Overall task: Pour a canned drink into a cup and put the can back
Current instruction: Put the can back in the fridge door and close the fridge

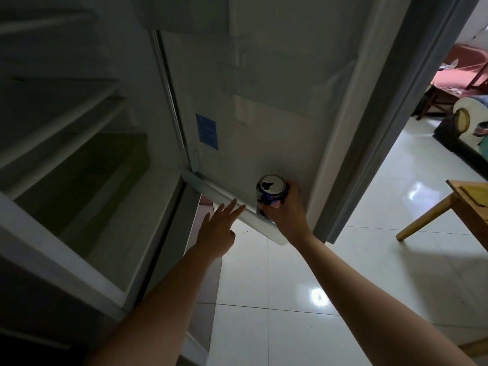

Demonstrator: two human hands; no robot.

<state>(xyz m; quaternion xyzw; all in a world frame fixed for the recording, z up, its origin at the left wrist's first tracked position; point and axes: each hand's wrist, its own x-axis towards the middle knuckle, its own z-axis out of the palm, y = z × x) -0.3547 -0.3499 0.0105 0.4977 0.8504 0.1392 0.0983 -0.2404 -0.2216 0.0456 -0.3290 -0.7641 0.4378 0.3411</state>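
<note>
Wrapped around the can [272, 192], my right hand [286, 215] holds it upright, its opened top facing up, in the lowest shelf [264, 225] of the open fridge door [264, 101]. I see my left hand [217, 235] beside it with fingers straight and spread, fingertips at the shelf's front rim, holding nothing. Pale floor tiles [290, 286] lie below, and a wooden table leg [425, 220] stands to the right.

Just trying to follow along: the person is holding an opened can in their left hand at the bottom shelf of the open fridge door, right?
Not quite. The head view shows the right hand gripping the opened can at the bottom shelf of the open fridge door. The left hand holds nothing; its fingers stretch toward that shelf.
</note>
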